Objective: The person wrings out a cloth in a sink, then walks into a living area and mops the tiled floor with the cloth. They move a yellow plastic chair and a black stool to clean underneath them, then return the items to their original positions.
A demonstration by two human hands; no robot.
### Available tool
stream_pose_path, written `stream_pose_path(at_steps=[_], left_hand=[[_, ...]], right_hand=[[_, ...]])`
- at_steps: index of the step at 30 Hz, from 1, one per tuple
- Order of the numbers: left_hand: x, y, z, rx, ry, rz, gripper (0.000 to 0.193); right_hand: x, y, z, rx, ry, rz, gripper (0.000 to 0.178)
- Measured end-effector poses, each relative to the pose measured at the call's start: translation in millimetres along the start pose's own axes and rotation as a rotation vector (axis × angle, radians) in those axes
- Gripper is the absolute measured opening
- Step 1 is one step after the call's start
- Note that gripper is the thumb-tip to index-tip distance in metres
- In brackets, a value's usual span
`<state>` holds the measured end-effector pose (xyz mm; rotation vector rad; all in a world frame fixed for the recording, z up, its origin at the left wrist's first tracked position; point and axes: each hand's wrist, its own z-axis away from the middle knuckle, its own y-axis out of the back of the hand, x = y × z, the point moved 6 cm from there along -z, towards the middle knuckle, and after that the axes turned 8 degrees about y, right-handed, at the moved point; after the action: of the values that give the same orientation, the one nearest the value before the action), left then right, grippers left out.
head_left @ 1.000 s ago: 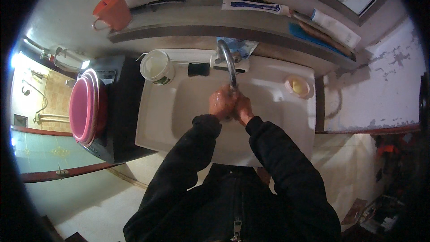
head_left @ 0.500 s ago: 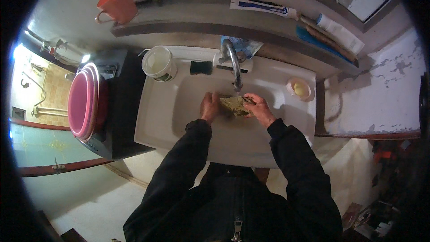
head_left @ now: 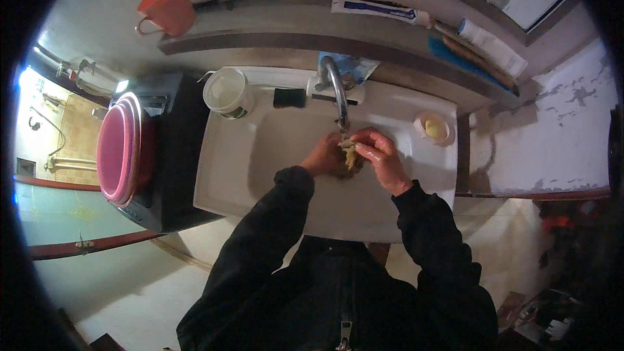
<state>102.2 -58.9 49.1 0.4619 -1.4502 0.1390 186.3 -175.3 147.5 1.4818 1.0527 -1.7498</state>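
Under the faucet (head_left: pixel 338 91), both hands grip a crumpled yellowish-brown cloth (head_left: pixel 350 158) over the basin of the white sink (head_left: pixel 260 140). My left hand (head_left: pixel 323 156) is closed on its left side, with some fingers hidden behind it. My right hand (head_left: pixel 383 158) pinches the upper right part between thumb and fingers, and its skin looks wet. The cloth is bunched into a narrow wad whose lower end hangs in the basin. Whether water is running over it is hard to make out.
A white bucket (head_left: pixel 226 93) and a dark scouring pad (head_left: pixel 289 97) sit on the sink's back ledge. A soap dish (head_left: pixel 432 128) stands at right. Above runs a shelf (head_left: pixel 273 26) with an orange mug (head_left: pixel 167 6) and toothpaste (head_left: pixel 374 10). Pink basins (head_left: pixel 118 149) rest on a black appliance (head_left: pixel 174 156) at left.
The cloth was spread wider between my hands and is now bunched together. My left hand has moved right, toward my right hand, which has turned so its fingers pinch the cloth's top.
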Motion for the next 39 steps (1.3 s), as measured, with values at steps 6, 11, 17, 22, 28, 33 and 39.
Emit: stream_pose_path(at_steps=[6,11,17,22,28,33,39], left_hand=[[0.2,-0.1,-3.0,0.062,0.531,0.676,0.027],[54.5,-18.0,0.2,0.004,0.333,0.451,0.024],[33.1,-10.6,-1.0,0.107,0.373,0.518,0.031],[-24.6,7.2,24.1,0.261,0.577,0.65,0.041],[-24.7,-14.7,25.1,0.119,0.514,1.537,0.053],[9.5,-3.1,19.2,0.282,0.389,0.558,0.055],[72.2,-37.4,28.1,0.288,-0.374,-0.676,0.058]], right_hand=[[15.8,56.5,8.5,0.307,0.021,-0.305,0.019],[75.9,47.9,18.6,0.068,-0.096,0.194,0.05],[100.8,21.4,9.4,-0.084,0.048,0.426,0.049],[150.6,20.0,-0.1,0.217,0.157,-0.184,0.034],[137.8,7.0,-2.2,0.203,0.078,-0.013,0.041],[112.2,-1.7,14.0,0.143,-0.477,-0.761,0.054],[110.0,-3.3,-21.6,-0.234,-0.156,-1.099,0.057]])
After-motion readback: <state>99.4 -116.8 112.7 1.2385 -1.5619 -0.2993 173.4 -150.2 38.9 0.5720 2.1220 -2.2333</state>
